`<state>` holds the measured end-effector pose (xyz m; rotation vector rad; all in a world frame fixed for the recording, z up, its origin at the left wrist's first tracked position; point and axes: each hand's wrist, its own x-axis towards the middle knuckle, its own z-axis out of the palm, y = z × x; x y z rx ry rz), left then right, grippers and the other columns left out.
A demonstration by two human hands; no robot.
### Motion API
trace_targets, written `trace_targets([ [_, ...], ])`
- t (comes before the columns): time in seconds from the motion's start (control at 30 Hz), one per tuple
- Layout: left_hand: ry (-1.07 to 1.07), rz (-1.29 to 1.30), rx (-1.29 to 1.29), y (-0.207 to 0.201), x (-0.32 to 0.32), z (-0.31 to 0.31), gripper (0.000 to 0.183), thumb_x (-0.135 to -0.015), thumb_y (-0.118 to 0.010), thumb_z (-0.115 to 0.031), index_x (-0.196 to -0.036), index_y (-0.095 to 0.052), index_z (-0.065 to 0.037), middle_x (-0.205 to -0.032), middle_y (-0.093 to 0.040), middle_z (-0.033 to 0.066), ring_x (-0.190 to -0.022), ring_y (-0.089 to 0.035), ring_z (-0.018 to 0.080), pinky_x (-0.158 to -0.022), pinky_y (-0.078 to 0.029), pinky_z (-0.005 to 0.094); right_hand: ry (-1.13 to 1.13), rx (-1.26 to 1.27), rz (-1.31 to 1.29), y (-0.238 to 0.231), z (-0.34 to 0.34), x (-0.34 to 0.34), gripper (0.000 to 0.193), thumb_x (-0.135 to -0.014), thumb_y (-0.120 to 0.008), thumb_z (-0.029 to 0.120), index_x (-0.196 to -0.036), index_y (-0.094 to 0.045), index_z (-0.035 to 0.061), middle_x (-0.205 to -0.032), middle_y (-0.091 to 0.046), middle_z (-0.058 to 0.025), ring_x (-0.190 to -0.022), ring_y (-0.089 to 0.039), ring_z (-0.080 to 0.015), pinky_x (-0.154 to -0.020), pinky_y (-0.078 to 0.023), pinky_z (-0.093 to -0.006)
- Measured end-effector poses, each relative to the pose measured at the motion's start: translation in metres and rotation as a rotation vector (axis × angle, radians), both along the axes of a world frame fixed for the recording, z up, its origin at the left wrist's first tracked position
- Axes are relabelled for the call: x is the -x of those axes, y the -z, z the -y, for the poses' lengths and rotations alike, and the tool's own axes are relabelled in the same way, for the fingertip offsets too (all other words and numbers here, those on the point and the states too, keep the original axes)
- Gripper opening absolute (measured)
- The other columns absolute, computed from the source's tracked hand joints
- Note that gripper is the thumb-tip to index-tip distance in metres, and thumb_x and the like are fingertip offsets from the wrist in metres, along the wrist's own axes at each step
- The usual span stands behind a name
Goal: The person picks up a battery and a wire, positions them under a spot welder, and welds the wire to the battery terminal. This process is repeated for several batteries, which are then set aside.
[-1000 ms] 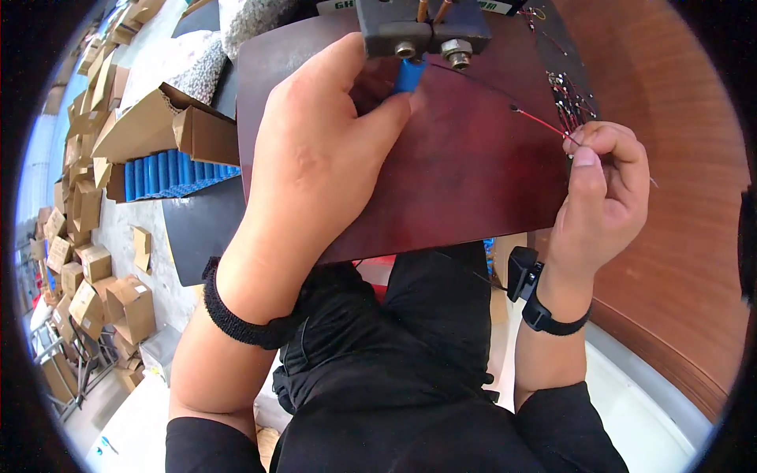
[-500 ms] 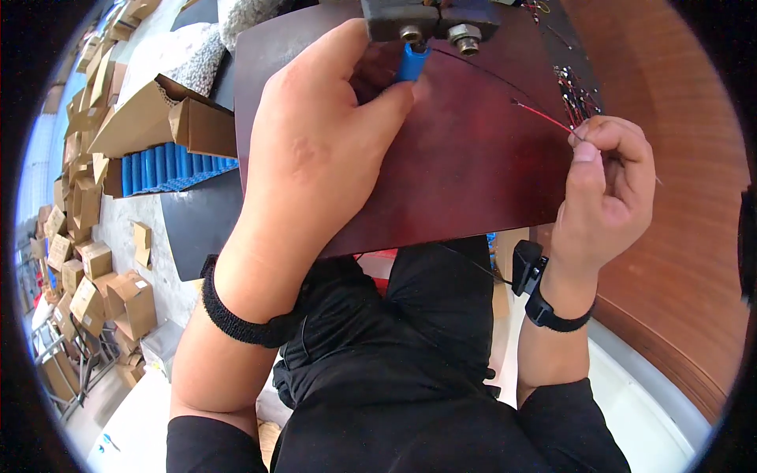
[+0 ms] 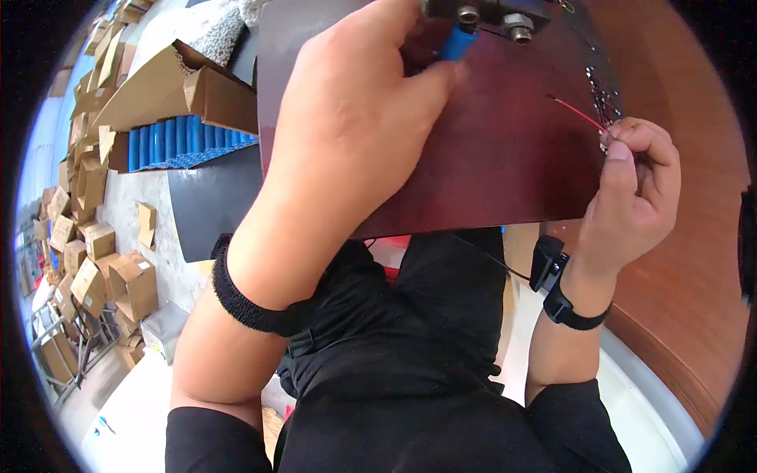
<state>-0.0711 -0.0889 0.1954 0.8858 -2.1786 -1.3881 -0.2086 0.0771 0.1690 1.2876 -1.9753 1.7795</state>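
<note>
My left hand (image 3: 355, 110) is closed around a blue cylindrical battery cell (image 3: 458, 45), its end up against a dark metal block (image 3: 536, 9) with bolts at the far edge. The fingers on the far side of the cell are hidden. Off to the right, my right hand (image 3: 635, 185) pinches a thin red wire (image 3: 582, 113) between thumb and forefinger. The wire's dark tip points left, over the dark red board (image 3: 489, 158). A black wire also runs near the block, but I cannot make out where it ends.
On the left stands an open cardboard box (image 3: 225, 101) with rows of blue cells (image 3: 177, 139). Several loose wires (image 3: 603, 102) lie along the board's right side, beside a brown wooden panel (image 3: 686, 236). Stacked cartons (image 3: 130, 284) fill the floor at far left.
Both hands, the board and the metal block appear shifted right and slightly up in the picture. The grips on the cell and on the red wire look the same.
</note>
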Motion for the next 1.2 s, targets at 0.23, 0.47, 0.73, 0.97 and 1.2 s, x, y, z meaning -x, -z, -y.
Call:
trace_targets([
  [0.23, -0.056, 0.041, 0.009, -0.012, -0.002, 0.001, 0.017, -0.086, -0.072, -0.005, -0.099, -0.065, 0.003, -0.083, -0.071, 0.0173, -0.073, -0.068, 0.0273, -0.067, -0.051, 0.0347, -0.021, 0.009, 0.027, 0.003, -0.001, 0.003, 0.009, -0.088, -0.061, -0.003, -0.096, -0.060, -0.0008, -0.096, -0.061, -0.0064, -0.084, -0.055, -0.0119, -0.077, -0.045, -0.0244],
  [0.47, 0.015, -0.074, 0.282, 0.007, -0.015, 0.000, 0.028, -0.088, -0.073, -0.013, -0.111, -0.068, 0.001, -0.096, -0.074, 0.0083, -0.084, -0.067, 0.0137, -0.078, -0.052, 0.0300, -0.053, 0.013, 0.171, -0.003, 0.002, 0.000, 0.009, -0.093, -0.054, -0.002, -0.101, -0.057, -0.0002, -0.100, -0.061, -0.0098, -0.088, -0.057, -0.0137, -0.083, -0.047, -0.0275],
  [0.73, 0.262, -0.148, 0.152, 0.003, -0.030, 0.008, 0.024, -0.088, -0.071, -0.011, -0.110, -0.068, -0.001, -0.094, -0.071, 0.0115, -0.083, -0.065, 0.0186, -0.078, -0.050, 0.0298, -0.168, -0.128, 0.274, -0.009, 0.004, -0.002, 0.006, -0.097, -0.057, 0.003, -0.102, -0.058, 0.0002, -0.094, -0.061, -0.0051, -0.088, -0.058, -0.0117, -0.084, -0.048, -0.0268],
  [0.97, 0.253, -0.167, 0.177, 0.003, -0.024, 0.003, 0.027, -0.090, -0.071, -0.015, -0.114, -0.068, -0.003, -0.091, -0.069, 0.0173, -0.082, -0.066, 0.0301, -0.075, -0.051, 0.0365, -0.272, -0.136, 0.443, -0.027, 0.023, 0.003, 0.012, -0.097, -0.051, 0.011, -0.097, -0.057, 0.0004, -0.084, -0.059, -0.0050, -0.083, -0.057, -0.0128, -0.079, -0.047, -0.0282],
  [1.2, 0.100, -0.122, 0.357, 0.012, -0.011, 0.002, 0.021, -0.094, -0.066, -0.016, -0.106, -0.064, 0.001, -0.087, -0.065, 0.0255, -0.080, -0.063, 0.0439, -0.068, -0.049, 0.0435, -0.287, -0.203, 0.476, -0.036, 0.053, 0.004, 0.018, -0.097, -0.052, 0.017, -0.092, -0.058, 0.0006, -0.078, -0.060, -0.0038, -0.078, -0.057, -0.0128, -0.077, -0.046, -0.0270],
])
